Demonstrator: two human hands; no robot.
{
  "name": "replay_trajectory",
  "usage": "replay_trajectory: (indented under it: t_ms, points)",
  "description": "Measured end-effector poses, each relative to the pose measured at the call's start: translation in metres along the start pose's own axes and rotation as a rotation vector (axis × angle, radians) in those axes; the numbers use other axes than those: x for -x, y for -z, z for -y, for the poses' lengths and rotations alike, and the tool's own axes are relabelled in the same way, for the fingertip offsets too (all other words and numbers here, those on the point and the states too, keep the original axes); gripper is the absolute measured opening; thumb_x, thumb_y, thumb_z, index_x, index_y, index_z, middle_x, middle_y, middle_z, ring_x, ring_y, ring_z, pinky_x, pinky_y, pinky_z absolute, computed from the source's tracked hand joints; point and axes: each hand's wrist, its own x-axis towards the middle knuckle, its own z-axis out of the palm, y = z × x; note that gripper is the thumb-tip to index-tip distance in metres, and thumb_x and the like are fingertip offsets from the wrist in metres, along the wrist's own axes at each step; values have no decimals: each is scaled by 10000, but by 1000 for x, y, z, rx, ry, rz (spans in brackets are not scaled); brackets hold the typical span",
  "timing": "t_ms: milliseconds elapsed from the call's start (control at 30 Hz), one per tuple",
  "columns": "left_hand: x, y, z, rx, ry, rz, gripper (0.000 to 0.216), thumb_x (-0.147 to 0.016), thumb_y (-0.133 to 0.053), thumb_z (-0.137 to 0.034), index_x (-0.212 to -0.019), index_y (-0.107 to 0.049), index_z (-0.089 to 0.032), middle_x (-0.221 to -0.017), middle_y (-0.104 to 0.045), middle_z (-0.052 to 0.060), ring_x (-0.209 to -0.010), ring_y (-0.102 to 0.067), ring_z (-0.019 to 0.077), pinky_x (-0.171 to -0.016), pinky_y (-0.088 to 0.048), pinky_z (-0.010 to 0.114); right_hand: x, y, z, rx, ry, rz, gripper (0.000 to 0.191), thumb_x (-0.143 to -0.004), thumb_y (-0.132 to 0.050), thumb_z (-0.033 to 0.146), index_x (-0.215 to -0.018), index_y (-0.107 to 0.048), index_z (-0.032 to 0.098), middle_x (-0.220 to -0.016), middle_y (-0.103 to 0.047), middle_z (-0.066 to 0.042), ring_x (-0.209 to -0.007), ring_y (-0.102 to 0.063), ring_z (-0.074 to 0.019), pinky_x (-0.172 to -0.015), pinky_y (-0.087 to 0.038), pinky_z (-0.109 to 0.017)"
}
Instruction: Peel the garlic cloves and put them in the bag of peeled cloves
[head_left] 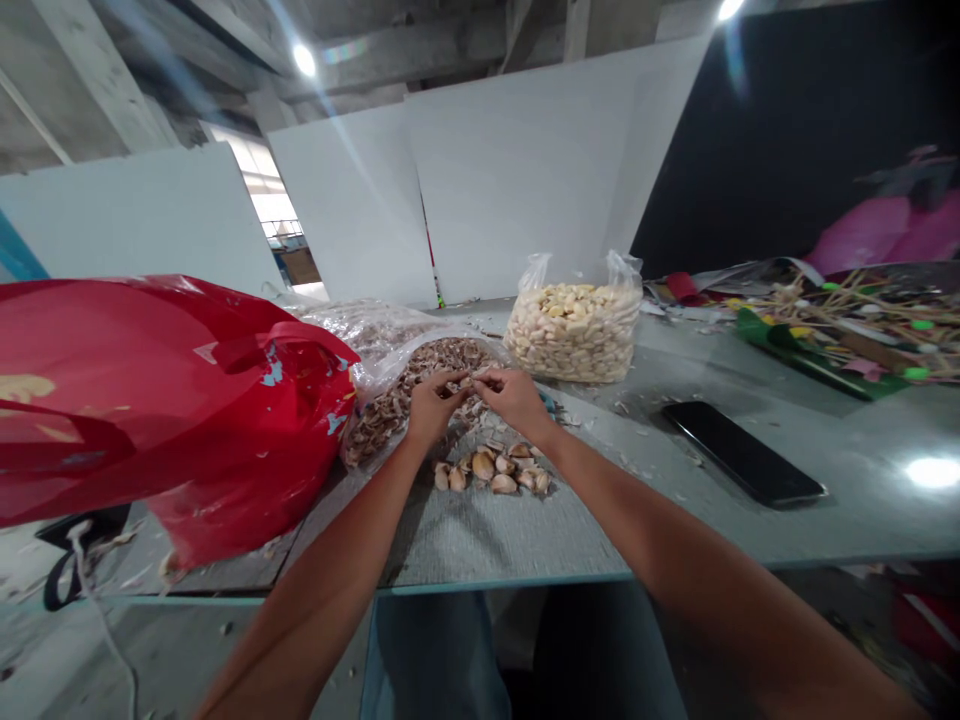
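Note:
My left hand (433,405) and my right hand (516,400) meet over the table, fingertips pinched together on a small garlic clove (466,383), mostly covered by the fingers. Just in front of them lies a loose pile of unpeeled garlic cloves (484,465). Behind and left of the hands, a clear plastic bag spills brown garlic skins (390,410). A clear bag of peeled garlic cloves (574,335) stands upright beyond my right hand. Something blue-green (549,402) shows partly behind the right wrist.
A big red plastic bag (247,430) fills the left side of the table (510,545). To the right lies a black phone (742,452). Farther right, sticks and coloured scraps (840,320) are heaped up. White panels (555,170) stand behind the table.

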Motion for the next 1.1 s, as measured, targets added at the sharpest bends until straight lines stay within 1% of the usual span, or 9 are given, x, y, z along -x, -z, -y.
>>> replay_trajectory:
  t_ms: [133, 300, 433, 533, 600, 700, 800, 967, 1100]
  points:
    - [1, 0, -2, -25, 8, -12, 300, -695, -730, -304, -971, -740, -186, -890, -718, 50, -611, -565, 110, -558, -442, 232, 1, 0, 2, 17, -6, -9, 214, -823, -554, 249, -862, -748, 168, -752, -720, -37, -670, -620, -158, -620, -426, -245]
    - [3, -1, -6, -30, 1, -1, 297, -683, -735, -309, -955, -740, -189, -919, -715, 54, -606, -555, 106, -568, -440, 236, 2, 0, 0, 30, -38, -24, 164, -773, -585, 259, -790, -723, 173, -691, -685, -15, -631, -588, -142, -597, -410, -229]
    - [3, -2, -11, 31, 53, 24, 304, -681, -733, -305, -958, -739, -181, -808, -706, 40, -567, -541, 104, -541, -427, 226, 2, 0, 3, 17, -74, -52, 154, -747, -584, 275, -761, -694, 167, -683, -668, -13, -633, -579, -139, -609, -413, -230]
    - [2, -3, -15, 137, 133, 47, 343, -671, -744, -325, -974, -728, -165, -695, -667, 20, -552, -543, 108, -527, -437, 221, 1, 0, 5, -2, -122, -100, 168, -742, -561, 284, -738, -670, 156, -667, -649, -15, -611, -555, -134, -588, -400, -231]
    - [1, -6, -16, 263, 188, 32, 394, -664, -749, -352, -1003, -709, -156, -754, -671, 26, -586, -561, 111, -553, -478, 231, 1, 0, 5, -37, -150, -136, 177, -742, -541, 290, -709, -650, 154, -634, -625, -10, -582, -530, -130, -560, -387, -231]
    - [1, -10, -16, 468, 258, -18, 470, -663, -750, -378, -1067, -663, -154, -915, -668, 43, -622, -568, 97, -600, -529, 257, 0, -3, 4, -107, -168, -177, 172, -737, -527, 290, -686, -625, 158, -592, -590, 2, -553, -505, -124, -535, -377, -230]
    - [2, -12, -14, 601, 304, -63, 488, -671, -753, -371, -1097, -628, -168, -853, -632, 7, -559, -532, 65, -593, -535, 252, -1, -4, 4, -156, -171, -199, 162, -732, -534, 295, -696, -617, 160, -588, -582, 8, -560, -511, -124, -537, -384, -227]
    - [-3, -3, -8, 722, 303, -202, 495, -703, -739, -376, -1154, -592, -234, -741, -562, -49, -537, -496, 44, -605, -526, 223, -2, 4, 4, -182, -206, -249, 170, -751, -527, 294, -737, -624, 155, -580, -584, 12, -549, -521, -126, -547, -404, -237]
    - [-4, 2, -7, 688, 323, -160, 522, -694, -742, -388, -1174, -594, -243, -807, -604, -22, -565, -517, 53, -599, -517, 217, -3, 9, 4, -107, -160, -236, 207, -794, -539, 335, -724, -627, 161, -642, -627, -14, -596, -562, -143, -598, -441, -258]
